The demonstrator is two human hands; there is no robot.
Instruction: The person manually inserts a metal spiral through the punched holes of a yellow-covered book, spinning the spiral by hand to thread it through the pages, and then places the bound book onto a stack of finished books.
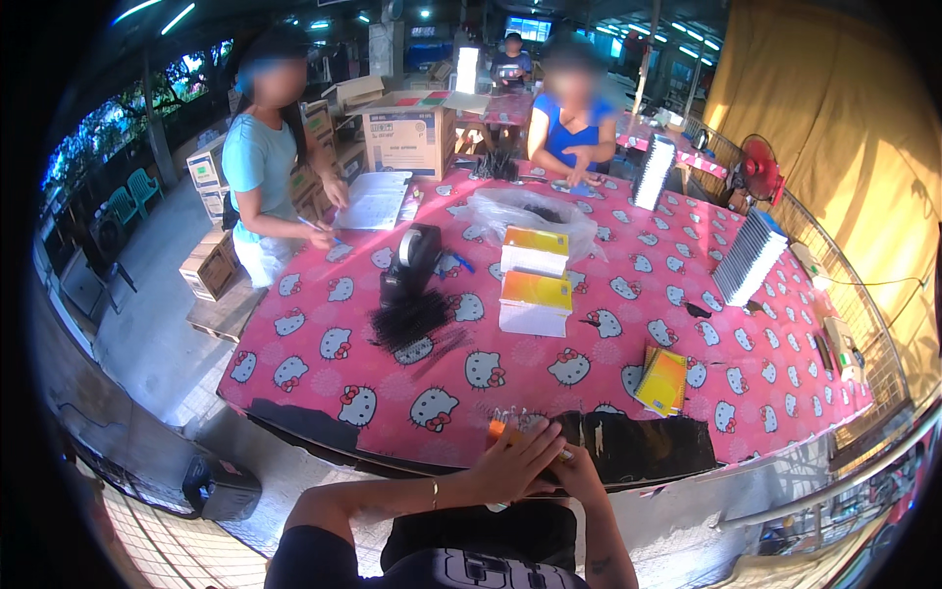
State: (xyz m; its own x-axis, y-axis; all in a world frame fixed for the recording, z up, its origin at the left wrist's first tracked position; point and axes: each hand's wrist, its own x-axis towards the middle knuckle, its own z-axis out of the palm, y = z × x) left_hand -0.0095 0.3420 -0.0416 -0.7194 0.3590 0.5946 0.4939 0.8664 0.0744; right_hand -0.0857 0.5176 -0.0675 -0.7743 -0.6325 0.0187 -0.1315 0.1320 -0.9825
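Down at the near edge of the bench (pixel 324 294), both hands are meeting over an orange notebook (pixel 498 428): the left hand (pixel 515 459) is lying across it with fingers curled down on it, while the right hand (pixel 574 469) is mostly hidden, grip unclear. Holding it against the black sheet (pixel 648 444) is probably steadying it. Two yellow-topped stacks (pixel 535 285) are waiting mid-bench, one loose yellow notebook (pixel 662 381) nearer.

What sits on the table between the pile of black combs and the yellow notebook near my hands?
In the head view, only bare pink tablecloth lies between the black combs and the yellow notebook; the two notebook stacks stand farther back.
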